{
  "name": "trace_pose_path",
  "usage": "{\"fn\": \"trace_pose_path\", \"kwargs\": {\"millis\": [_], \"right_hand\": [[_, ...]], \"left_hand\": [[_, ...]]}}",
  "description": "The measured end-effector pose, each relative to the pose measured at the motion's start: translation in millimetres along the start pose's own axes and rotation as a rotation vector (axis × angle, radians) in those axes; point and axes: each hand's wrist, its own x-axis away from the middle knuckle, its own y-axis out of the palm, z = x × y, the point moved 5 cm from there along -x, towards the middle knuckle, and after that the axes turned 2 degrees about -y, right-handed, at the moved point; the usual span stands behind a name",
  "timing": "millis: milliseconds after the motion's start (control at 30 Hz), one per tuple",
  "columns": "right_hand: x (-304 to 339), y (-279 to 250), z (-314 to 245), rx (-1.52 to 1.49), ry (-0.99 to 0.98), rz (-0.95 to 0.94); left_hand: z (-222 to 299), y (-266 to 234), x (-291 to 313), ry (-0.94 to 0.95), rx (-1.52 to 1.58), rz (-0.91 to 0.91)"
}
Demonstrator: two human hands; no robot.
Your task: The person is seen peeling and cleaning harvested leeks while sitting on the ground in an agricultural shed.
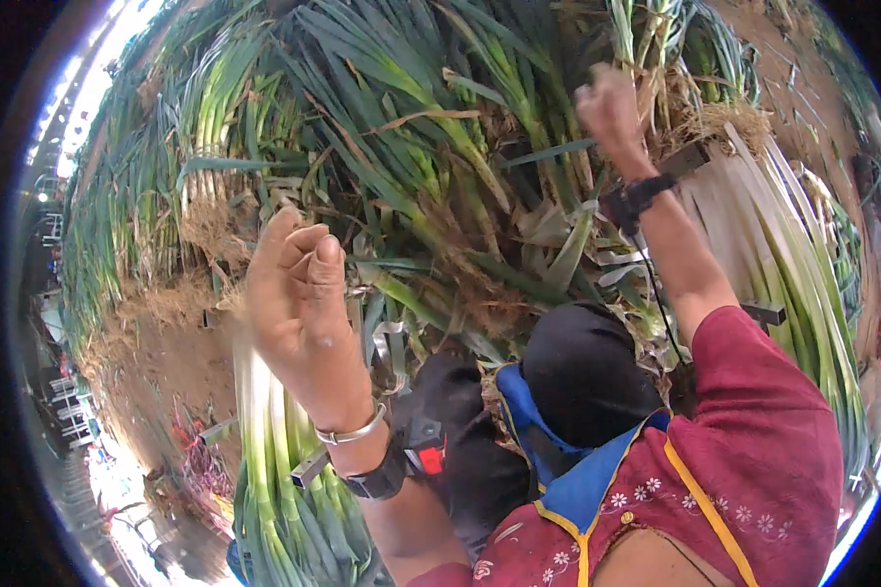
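My left hand (299,293) is raised, its fingers curled in beside the thumb; whatever lies inside the curl is hidden. Just below it, a bundle of leeks (264,430) shows white stems running down to green leaves, partly covered by my forearm. My right hand (612,108) reaches out far to the right, closed like a fist, with its grip too small and turned to read. Close by it stand rooted leeks (680,83). Between my hands lies a loose heap of leeks (431,147) with soil-brown roots and dry leaves.
Trimmed leeks (773,245) lie stacked on the right, across metal bars (765,313). More unpeeled leeks (137,205) stand packed at the left, over brown ground (166,367). A metal bar end (308,470) sticks out near my left wrist. Peeled leaf scraps (558,259) lie ahead of my knees.
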Motion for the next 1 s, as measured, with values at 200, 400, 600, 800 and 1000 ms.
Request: {"fn": "trace_pose_path", "kwargs": {"millis": [200,400,600,800,1000], "right_hand": [[169.4,96.7,-147.5,-0.461,-0.389,-1.049],[218.4,139.1,-174.0,-0.613,0.002,-1.128],[220.9,129.1,-196.7,-1.065,0.477,-1.42],[160.3,54.4,-206.9,-1.803,0.573,-1.386],[151.6,91.1,-142.8,-1.152,0.047,-1.132]], "left_hand": [[2.9,4.3,2.6,-0.002,-0.092,0.031],[-0.2,1.0,6.1,0.056,-0.172,0.064],[10.6,-1.9,9.1,0.081,-0.172,0.072],[1.0,-1.5,6.0,0.094,-0.179,0.042],[0.2,1.1,5.0,0.091,-0.172,0.037]]}}
